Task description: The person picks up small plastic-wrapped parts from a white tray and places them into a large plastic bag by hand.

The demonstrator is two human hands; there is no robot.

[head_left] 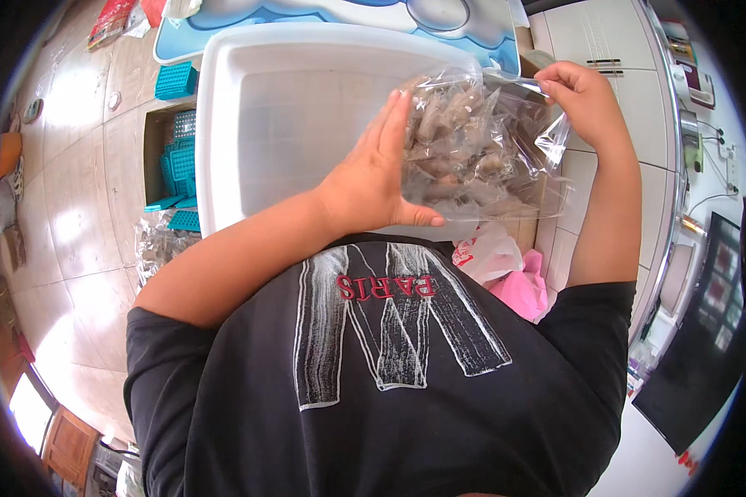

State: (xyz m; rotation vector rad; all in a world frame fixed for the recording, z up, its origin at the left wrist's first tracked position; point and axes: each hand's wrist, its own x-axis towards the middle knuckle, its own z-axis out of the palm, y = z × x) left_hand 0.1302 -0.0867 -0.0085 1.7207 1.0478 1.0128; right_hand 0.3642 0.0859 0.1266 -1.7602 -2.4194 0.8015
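A clear plastic bag (526, 137) with several lumpy grey-brown pieces (452, 116) in it lies over the right part of a large white plastic tub (222, 141). What the pieces are I cannot tell. My left hand (365, 170) rests against the bag's left side, its fingers stretched out and thumb apart. At the bag's far right corner, my right hand (584, 99) pinches the plastic film between thumb and fingers. The left part of the tub shows its bare bottom.
Left of the tub stands a cardboard box (153, 137) with teal plastic baskets (178, 161). Below it lies another clear bag (159, 248). A blue cloud-patterned table (307, 12) is behind the tub. White and pink bags (522, 286) sit nearby at right, beside pale cabinets (609, 108).
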